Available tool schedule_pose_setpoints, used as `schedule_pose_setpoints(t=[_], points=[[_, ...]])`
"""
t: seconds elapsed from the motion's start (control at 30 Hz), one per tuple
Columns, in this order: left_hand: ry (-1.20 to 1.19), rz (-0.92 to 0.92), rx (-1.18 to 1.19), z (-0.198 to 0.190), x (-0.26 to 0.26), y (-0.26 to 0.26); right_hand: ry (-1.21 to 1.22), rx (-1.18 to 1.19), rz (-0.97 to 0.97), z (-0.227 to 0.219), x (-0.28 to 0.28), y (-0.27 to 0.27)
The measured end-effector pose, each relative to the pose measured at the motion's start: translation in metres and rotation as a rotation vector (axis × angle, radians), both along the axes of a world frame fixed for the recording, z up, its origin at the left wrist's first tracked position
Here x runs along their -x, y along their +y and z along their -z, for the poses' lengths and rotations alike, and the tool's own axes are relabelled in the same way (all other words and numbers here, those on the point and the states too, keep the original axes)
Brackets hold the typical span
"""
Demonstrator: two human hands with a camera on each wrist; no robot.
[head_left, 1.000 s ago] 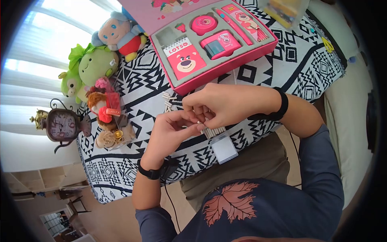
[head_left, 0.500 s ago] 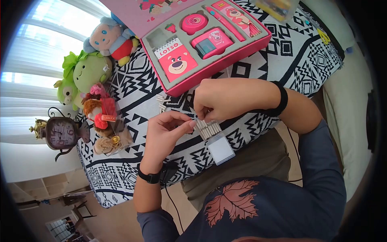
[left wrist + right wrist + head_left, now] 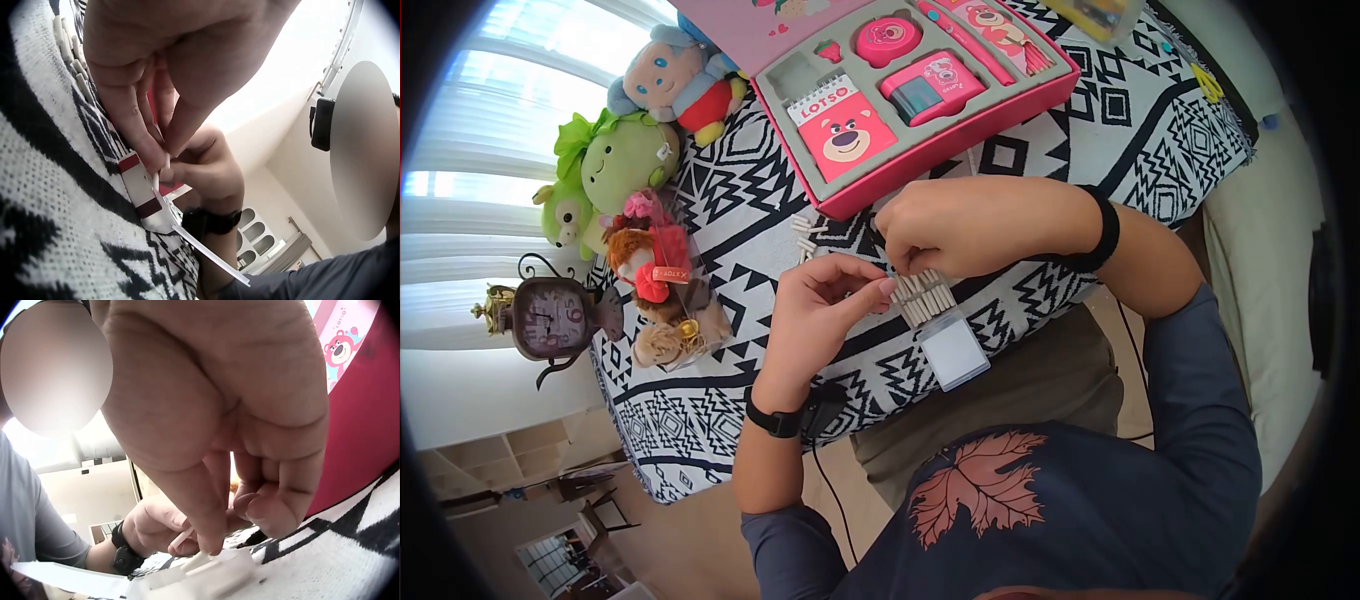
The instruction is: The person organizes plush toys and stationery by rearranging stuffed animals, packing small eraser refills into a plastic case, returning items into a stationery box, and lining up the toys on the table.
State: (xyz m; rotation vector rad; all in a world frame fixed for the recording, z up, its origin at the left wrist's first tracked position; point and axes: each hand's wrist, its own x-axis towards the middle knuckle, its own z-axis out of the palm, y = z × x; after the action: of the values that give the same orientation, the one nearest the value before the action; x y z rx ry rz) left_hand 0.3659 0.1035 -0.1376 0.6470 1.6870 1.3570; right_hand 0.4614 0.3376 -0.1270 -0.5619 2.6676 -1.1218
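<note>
In the head view, a small clear case (image 3: 956,356) lies near the table's front edge with its lid flipped toward the person. Short white sticks (image 3: 926,297) fill it in rows. My left hand (image 3: 822,303) is at the case's left side; its thumb and finger pinch one white stick (image 3: 182,538), seen in the right wrist view. From the far right my right hand (image 3: 956,228) reaches in, fingers curled. Its thumb and index tips meet at another stick (image 3: 196,561) low at the case, the index mostly hidden behind the thumb. Several loose sticks (image 3: 805,240) lie beyond the left hand.
Behind the hands stands an open pink gift box (image 3: 920,172) with stationery. Plush toys (image 3: 632,165), bagged dolls (image 3: 662,283) and a clock (image 3: 550,315) line the left side. A patterned black-and-white cloth (image 3: 690,425) covers the table. Yellow scissors (image 3: 1206,84) lie far right.
The hands, close together a second ago, have parted. My right hand has moved right over the case's far end, uncovering more sticks, while my left hand stays by the case's left side.
</note>
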Motion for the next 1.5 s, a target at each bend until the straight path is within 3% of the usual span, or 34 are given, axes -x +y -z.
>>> schedule_pose_setpoints(t=[0.87, 1.5], points=[[-0.052, 0.028, -0.022, 0.001, 0.001, 0.0, 0.14, -0.142, -0.103, 0.002, 0.002, -0.004], [-0.044, 0.019, -0.022, 0.002, 0.001, -0.001, 0.084, -0.091, -0.001, -0.001, 0.002, -0.006]])
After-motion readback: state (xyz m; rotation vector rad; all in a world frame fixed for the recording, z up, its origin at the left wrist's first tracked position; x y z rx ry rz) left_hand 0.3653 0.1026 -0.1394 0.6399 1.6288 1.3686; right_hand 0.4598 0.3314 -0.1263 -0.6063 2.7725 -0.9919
